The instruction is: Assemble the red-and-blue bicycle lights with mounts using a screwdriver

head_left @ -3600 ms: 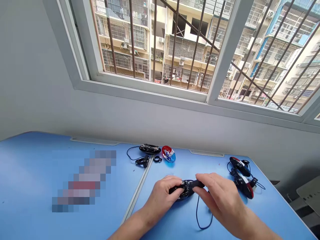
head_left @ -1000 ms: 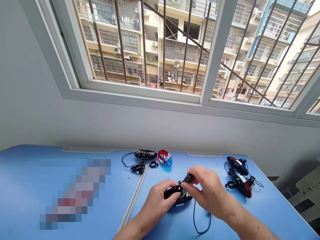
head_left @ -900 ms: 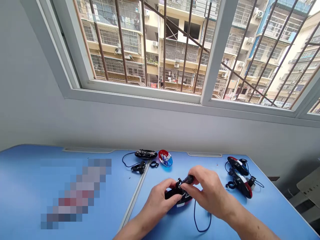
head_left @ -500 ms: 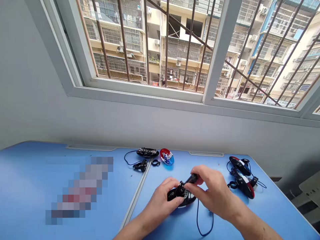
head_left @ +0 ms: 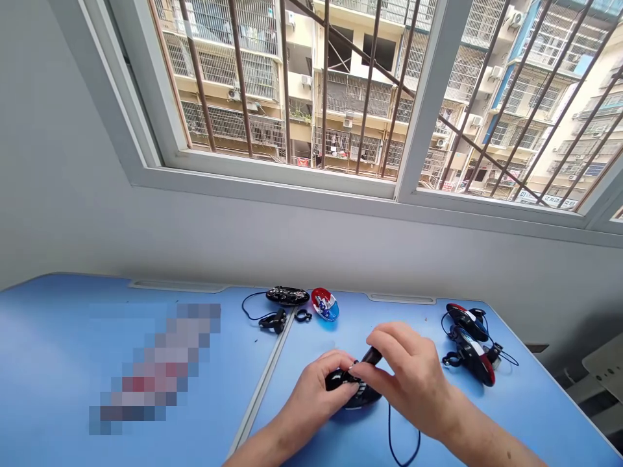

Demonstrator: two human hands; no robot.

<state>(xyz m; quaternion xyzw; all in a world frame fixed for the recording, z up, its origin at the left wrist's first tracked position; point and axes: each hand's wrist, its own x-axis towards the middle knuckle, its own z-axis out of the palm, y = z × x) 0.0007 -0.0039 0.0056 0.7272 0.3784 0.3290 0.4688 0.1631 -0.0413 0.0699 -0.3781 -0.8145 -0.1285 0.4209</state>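
My left hand [head_left: 318,389] is closed on a black oval bicycle horn or light unit [head_left: 368,397] on the desk, its thumb and fingers around the fitting on top. In my right hand [head_left: 411,373] is a short black cylindrical piece [head_left: 372,357], perhaps a screwdriver handle, slanting down toward that fitting. Its lower end is hidden behind my right thumb. A thin black cable [head_left: 418,447] loops on the blue desk below my right wrist.
Behind my hands lie an opened black housing [head_left: 288,296], a cabled black switch [head_left: 275,321], a black clamp ring [head_left: 303,316] and a red-blue cover [head_left: 325,305]. Two similar units [head_left: 471,357] sit at the right. A window with bars rises above the desk [head_left: 243,389].
My right hand has shifted slightly left, with its thumb nearer the fitting. The black piece is now more covered by my fingers. The cable loop has slid a little right and down.
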